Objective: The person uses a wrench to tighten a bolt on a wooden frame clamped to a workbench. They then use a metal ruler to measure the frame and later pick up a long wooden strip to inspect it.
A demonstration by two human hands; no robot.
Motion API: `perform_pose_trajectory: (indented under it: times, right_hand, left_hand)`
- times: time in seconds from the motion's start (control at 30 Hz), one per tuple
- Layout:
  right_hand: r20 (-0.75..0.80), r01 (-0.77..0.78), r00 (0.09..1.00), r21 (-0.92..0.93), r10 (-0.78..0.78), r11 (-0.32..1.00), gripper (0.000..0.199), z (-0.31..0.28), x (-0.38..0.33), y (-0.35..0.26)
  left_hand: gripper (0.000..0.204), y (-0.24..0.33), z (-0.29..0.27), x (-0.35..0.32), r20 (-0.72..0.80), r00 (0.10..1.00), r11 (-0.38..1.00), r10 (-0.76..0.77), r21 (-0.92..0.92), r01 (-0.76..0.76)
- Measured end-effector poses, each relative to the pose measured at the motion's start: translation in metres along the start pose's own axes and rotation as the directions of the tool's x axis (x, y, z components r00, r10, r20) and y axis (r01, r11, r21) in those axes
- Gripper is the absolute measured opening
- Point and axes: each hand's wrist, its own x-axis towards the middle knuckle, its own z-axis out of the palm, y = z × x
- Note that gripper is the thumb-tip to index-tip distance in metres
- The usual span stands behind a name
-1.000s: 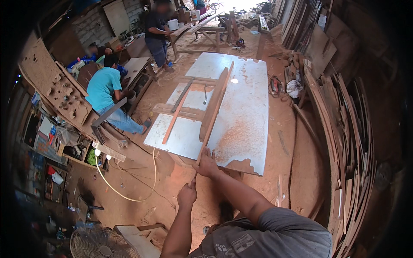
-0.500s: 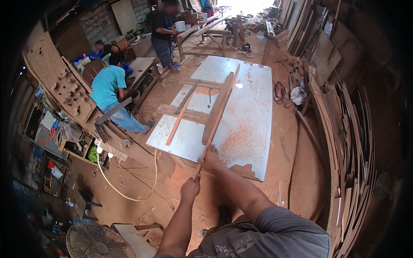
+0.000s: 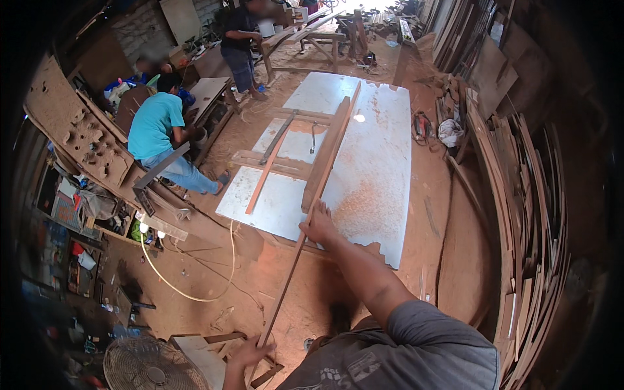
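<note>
Long, thin reddish-brown wooden strip (image 3: 329, 169) lies beside a thicker brown wooden beam (image 3: 317, 177), overhanging the white-topped table (image 3: 377, 149). Right hand (image 3: 317, 224)'s curled around it; left hand (image 3: 250, 351)'s loosely spread nearer the body, can't tell if it's gripping. I'd support that thin overhang, avoid flexing. Grey shirt (image 3: 416, 341)'s got pale printing.

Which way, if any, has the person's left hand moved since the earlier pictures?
Yes: the left hand has moved backward and somewhat leftward, farther from the near edge of the white-topped worktable.
</note>
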Motion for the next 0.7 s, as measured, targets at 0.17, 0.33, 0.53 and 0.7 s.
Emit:
perform_pose_trajectory:
  times: [0.17, 0.33, 0.53, 0.7]
  right_hand:
    - [0.012, 0.018, 1.000, -0.032, -0.017, 0.999, 0.110, -0.002, 0.013, 0.003]
    - [-0.011, 0.054, 0.998, -0.007, -0.055, 0.998, 0.114, -0.006, 0.026, 0.015]
    - [-0.021, -0.001, 1.000, 0.112, 0.003, 0.994, 0.110, -0.023, 0.017, 0.001]
    - [0.038, -0.023, 0.999, -0.058, 0.025, 0.998, 0.118, 0.027, -0.086, -0.052]
  left_hand:
    - [0.059, -0.074, 0.071, -0.034, -0.365, 0.931, 0.995, -0.021, -0.100, -0.017]
    - [0.053, -0.054, 0.078, -0.019, -0.523, 0.852, 0.999, -0.032, -0.001, 0.036]
    - [0.056, -0.034, 0.076, -0.014, -0.545, 0.830, 0.985, -0.116, 0.044, 0.166]
    - [0.059, -0.017, 0.069, -0.016, -0.539, 0.831, 0.984, -0.137, 0.020, 0.176]
